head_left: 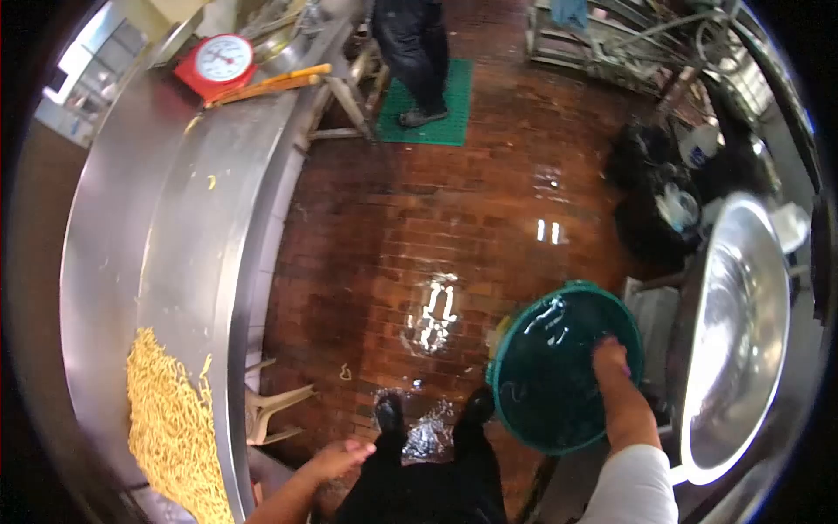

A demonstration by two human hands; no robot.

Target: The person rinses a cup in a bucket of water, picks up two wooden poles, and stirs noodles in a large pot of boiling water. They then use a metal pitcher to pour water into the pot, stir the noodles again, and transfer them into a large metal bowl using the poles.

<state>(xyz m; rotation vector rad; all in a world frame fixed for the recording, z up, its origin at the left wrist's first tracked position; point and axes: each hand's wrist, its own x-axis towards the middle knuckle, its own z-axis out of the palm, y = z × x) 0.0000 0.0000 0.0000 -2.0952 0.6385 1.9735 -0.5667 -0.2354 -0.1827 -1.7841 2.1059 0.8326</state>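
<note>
My right hand (611,356) is over or in the water of a large green tub (502,384) on the floor at the lower right. Something small and pink shows at its fingers, too small to name. My left hand (343,459) hangs in front of my dark trousers at the bottom centre, fingers curled together, and whether it holds anything does not show. A heap of yellow noodle-like strips (170,428) lies on the steel table (196,253) to the left.
Beyond stand a red scale (216,68) and wooden sticks (271,86). A person in dark trousers (415,52) stands on a green mat (454,100). A big metal basin (738,341) and black bags (650,210) are at right. The brick floor (384,227) looks wet.
</note>
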